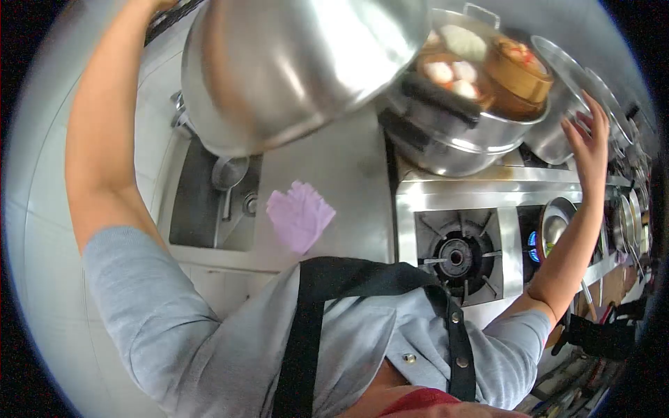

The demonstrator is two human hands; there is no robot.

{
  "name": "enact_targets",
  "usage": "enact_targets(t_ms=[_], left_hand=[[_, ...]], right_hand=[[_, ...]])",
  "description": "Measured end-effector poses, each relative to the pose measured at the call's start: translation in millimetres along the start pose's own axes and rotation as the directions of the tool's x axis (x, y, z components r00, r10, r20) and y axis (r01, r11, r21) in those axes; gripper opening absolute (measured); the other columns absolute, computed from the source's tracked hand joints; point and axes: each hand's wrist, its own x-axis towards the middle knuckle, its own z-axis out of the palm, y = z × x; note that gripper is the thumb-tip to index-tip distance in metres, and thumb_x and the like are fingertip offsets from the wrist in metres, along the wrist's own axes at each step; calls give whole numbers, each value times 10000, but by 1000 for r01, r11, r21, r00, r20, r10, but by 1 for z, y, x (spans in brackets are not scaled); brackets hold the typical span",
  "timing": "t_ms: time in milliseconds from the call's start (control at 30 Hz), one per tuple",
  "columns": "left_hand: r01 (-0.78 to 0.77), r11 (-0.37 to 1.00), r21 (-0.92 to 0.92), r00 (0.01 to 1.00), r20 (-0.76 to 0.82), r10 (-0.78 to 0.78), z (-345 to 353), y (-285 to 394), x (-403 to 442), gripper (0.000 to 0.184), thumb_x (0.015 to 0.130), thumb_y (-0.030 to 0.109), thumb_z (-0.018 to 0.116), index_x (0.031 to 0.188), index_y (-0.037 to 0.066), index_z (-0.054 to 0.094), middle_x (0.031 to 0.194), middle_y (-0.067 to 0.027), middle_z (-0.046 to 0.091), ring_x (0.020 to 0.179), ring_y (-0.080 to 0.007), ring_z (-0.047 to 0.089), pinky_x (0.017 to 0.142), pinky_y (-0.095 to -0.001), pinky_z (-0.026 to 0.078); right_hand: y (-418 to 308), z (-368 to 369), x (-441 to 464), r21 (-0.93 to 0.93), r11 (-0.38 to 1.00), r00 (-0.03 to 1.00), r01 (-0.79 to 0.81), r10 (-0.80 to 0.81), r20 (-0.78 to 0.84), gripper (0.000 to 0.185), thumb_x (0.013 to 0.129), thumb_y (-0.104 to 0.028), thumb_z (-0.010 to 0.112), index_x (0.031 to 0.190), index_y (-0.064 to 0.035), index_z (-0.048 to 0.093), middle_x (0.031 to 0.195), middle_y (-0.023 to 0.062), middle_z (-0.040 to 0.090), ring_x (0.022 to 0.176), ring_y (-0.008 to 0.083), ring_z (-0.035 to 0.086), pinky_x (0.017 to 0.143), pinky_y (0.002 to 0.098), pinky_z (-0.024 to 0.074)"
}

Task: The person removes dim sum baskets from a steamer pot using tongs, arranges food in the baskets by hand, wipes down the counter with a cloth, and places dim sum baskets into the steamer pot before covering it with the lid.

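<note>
A large domed metal steamer lid [293, 76] is raised and tilted over the counter, partly cut off by the top edge. My left hand [162, 3] is up at that edge beside the lid; its fingers are out of frame, but the lid hangs in the air on that side. My right hand [591, 132] is empty with fingers apart, just right of the uncovered steamer pot [453, 155]. Inside the pot stand bamboo steamer baskets [519, 76], white buns [463, 73] and a pale green-white piece [463, 43]. Dark cloth-like pieces [439, 101] lie across the pot's near-left side.
A purple cloth [301, 216] lies on the steel counter [348, 174]. Left of it, a sink [198, 209] holds a ladle-like strainer [228, 173]. An unlit burner [456, 256] is in front. A pan [555, 223] stands over a blue flame at right, near tall metal pots [557, 70].
</note>
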Motion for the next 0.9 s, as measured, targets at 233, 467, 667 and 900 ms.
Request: enact_targets(t_ms=[233,467,667,900], left_hand=[[105,992,71,947,296,-122,35,-134,-102,286,774,181,635,1028,53,611,892,-79,641,785,-145,602,684,-280,497],[-43,966,254,926,374,-57,123,-201,-132,328,719,260,669,992,82,634,915,-127,662,868,-251,626,775,-367,487],[-40,979,199,945,325,-27,190,-224,-113,338,704,279,671,989,97,669,969,-152,666,936,-319,629,820,-397,495],[-51,992,120,949,316,11,259,-218,-75,353,701,263,682,1034,144,671,1034,-176,620,992,-341,600,868,-407,482]], right_hand=[[-4,-16,-14,-10,1000,997,25,-24,72,498,866,-145,645,1334,-137,475,1339,59,429,1116,202,503,935,330,444],[-120,28,-1,33,983,973,183,-186,140,488,821,-48,654,1284,-111,511,1316,63,470,1166,200,499,965,353,416],[-240,83,-41,30,939,884,342,-332,329,534,675,60,680,1184,-52,562,1214,136,508,1147,302,507,975,362,407],[-297,109,-70,35,955,825,294,-272,496,433,699,7,685,1114,-34,570,1161,163,529,1068,351,543,904,379,445]])
